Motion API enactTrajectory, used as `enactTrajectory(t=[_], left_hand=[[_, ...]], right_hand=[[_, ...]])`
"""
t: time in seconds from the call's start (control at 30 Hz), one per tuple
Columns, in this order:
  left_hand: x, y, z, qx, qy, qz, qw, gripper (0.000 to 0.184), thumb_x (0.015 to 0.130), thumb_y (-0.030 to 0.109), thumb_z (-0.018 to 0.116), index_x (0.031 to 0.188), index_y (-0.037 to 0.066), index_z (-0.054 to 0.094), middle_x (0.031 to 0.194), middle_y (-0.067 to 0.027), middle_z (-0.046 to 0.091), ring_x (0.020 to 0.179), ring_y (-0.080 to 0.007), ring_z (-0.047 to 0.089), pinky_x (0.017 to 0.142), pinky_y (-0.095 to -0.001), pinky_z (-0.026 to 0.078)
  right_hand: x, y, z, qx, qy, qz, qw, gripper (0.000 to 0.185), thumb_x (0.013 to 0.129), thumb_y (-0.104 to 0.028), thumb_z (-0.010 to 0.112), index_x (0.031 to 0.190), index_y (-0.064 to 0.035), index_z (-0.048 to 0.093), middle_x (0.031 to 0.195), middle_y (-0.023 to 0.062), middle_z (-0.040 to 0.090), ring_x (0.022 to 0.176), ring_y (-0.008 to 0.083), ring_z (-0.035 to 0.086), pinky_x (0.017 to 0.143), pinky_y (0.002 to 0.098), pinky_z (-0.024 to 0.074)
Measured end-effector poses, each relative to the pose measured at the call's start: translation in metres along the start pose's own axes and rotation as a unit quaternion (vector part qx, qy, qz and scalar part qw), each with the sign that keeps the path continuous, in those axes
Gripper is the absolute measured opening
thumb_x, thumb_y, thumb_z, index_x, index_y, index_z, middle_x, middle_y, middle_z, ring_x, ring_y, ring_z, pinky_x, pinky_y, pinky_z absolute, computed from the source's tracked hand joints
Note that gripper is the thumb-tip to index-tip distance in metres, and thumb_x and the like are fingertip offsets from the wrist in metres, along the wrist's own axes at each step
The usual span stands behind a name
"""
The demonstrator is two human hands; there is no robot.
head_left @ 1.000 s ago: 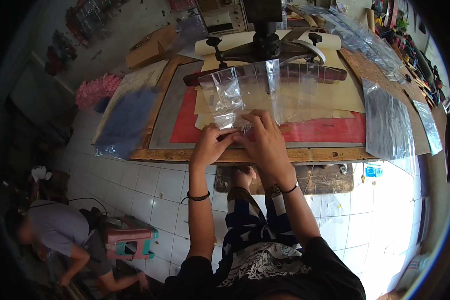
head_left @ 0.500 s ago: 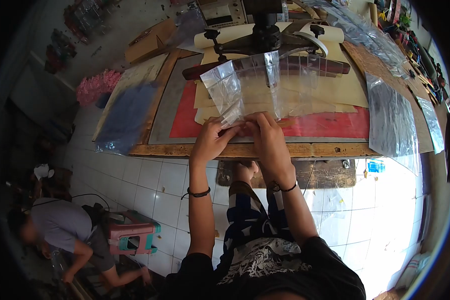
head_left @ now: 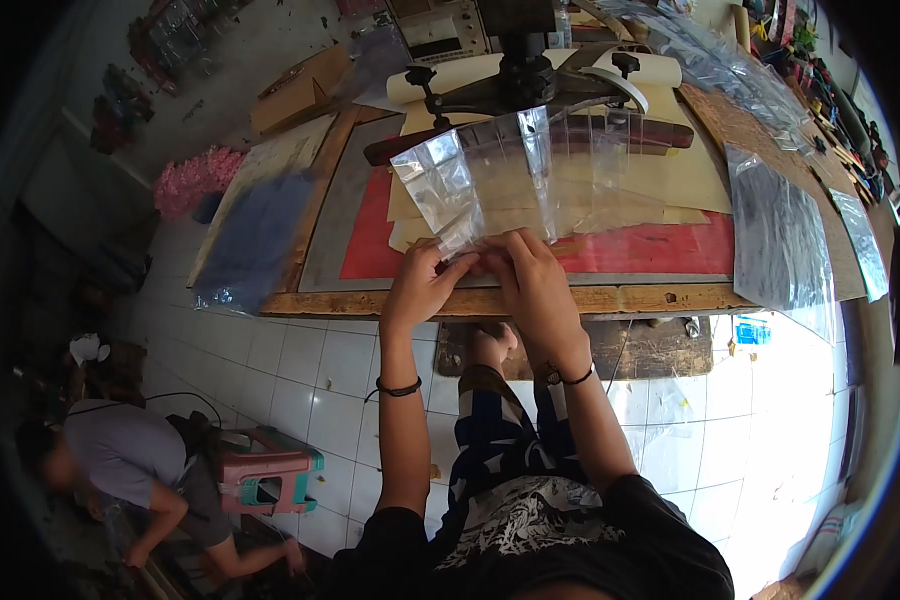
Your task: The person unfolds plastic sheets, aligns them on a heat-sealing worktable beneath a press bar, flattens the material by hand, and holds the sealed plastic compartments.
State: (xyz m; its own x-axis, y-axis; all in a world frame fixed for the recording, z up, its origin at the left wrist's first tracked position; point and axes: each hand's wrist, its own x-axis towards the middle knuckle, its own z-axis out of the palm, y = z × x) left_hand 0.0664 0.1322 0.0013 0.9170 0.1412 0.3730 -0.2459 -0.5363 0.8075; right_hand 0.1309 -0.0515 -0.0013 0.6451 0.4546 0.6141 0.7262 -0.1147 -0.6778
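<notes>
A clear plastic sheet [head_left: 595, 170] with fold lines is spread over tan paper [head_left: 710, 185] and a red sheet [head_left: 660, 252] on the workbench. My left hand [head_left: 422, 288] pinches the near left corner of the plastic between thumb and fingers. Close beside it, my right hand [head_left: 532, 275] has its fingers bent and pressed on the plastic's near edge. The fingertips of both hands nearly meet, and the bit of plastic between them is partly hidden. Behind the sheet stands a dark metal press [head_left: 530, 85] with a long dark red bar [head_left: 385, 152].
Blue plastic sheets [head_left: 255, 235] lie at the bench's left, clear sheets [head_left: 780, 225] at its right. The wooden front edge [head_left: 620, 300] runs below my hands. A co-worker [head_left: 135, 455] bends beside a pink and green stool [head_left: 265, 478] at lower left.
My right hand's fingers have come down from a raised position to the near edge. The left corner of the plastic has been folded up and its far edge has shifted slightly left.
</notes>
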Motion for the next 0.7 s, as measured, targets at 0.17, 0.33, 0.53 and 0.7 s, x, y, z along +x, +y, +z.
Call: enactTrajectory(t=[0.17,0.33,0.53,0.7], left_hand=[[-0.001,0.000,-0.002,0.005,-0.015,-0.010,1.000,0.019,0.099,0.017,0.070,0.094,-0.001,0.074,0.082,-0.0113,0.076,0.076,-0.0231,0.071,0.070,-0.0371,0.053],[-0.002,-0.005,-0.001,-0.001,-0.007,0.012,1.000,0.021,0.101,0.019,0.069,0.094,-0.001,0.072,0.079,-0.0094,0.074,0.070,-0.0210,0.068,0.067,-0.0367,0.052],[-0.004,-0.003,0.001,-0.070,-0.004,-0.013,0.997,0.023,0.102,0.021,0.069,0.098,-0.001,0.072,0.083,-0.0093,0.074,0.071,-0.0166,0.067,0.067,-0.0337,0.051],[-0.003,0.002,-0.001,-0.025,0.027,0.050,0.998,0.027,0.104,0.024,0.067,0.103,-0.003,0.071,0.084,-0.0068,0.074,0.074,-0.0132,0.066,0.070,-0.0309,0.052]], right_hand=[[0.001,-0.006,-0.006,0.028,-0.008,0.011,1.000,0.018,0.094,-0.003,0.065,0.111,-0.0052,0.068,0.101,0.0165,0.065,0.092,0.0415,0.066,0.079,0.0487,0.0538],[0.001,-0.003,-0.006,0.029,-0.015,0.006,0.999,0.019,0.093,-0.002,0.065,0.111,-0.0063,0.069,0.101,0.0150,0.067,0.092,0.0408,0.068,0.077,0.0483,0.0538],[0.000,-0.006,-0.006,0.038,0.001,0.018,0.999,0.017,0.094,-0.004,0.066,0.110,-0.0063,0.072,0.099,0.0139,0.068,0.090,0.0393,0.069,0.076,0.0460,0.0548],[0.001,-0.007,-0.011,0.050,-0.024,0.015,0.998,0.018,0.094,-0.008,0.071,0.111,-0.0060,0.075,0.093,0.0125,0.072,0.085,0.0315,0.071,0.075,0.0404,0.0556]])
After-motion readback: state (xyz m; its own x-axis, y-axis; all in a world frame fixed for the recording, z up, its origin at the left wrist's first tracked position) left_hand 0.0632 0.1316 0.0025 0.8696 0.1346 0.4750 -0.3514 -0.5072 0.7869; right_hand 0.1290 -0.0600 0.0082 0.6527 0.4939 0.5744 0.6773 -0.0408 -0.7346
